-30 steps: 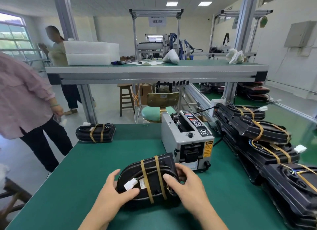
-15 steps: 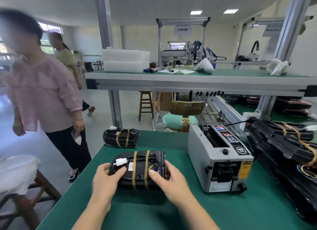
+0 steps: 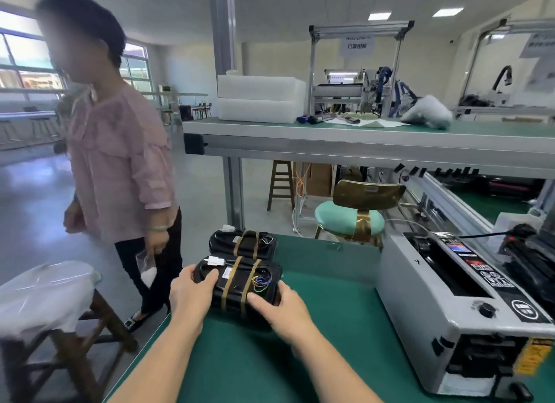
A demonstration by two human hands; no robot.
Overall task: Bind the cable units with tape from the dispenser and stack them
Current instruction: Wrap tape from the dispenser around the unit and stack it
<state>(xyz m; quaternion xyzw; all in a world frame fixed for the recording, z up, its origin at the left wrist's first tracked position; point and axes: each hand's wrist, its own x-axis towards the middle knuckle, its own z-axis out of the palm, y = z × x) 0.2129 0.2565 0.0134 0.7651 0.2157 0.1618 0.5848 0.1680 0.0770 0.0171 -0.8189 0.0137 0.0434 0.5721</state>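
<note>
Both hands grip one taped unit (image 3: 240, 282) on the mat (image 3: 324, 327): left hand (image 3: 192, 294) curled over its left end, right hand (image 3: 282, 309) round its right, another unit (image 3: 243, 246) just behind

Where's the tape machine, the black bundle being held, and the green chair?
tape machine (image 3: 420, 321), head view, its grey side wall.
held black bundle (image 3: 240, 282), head view, between its two tape bands.
green chair (image 3: 336, 219), head view, its seat cushion.
</note>
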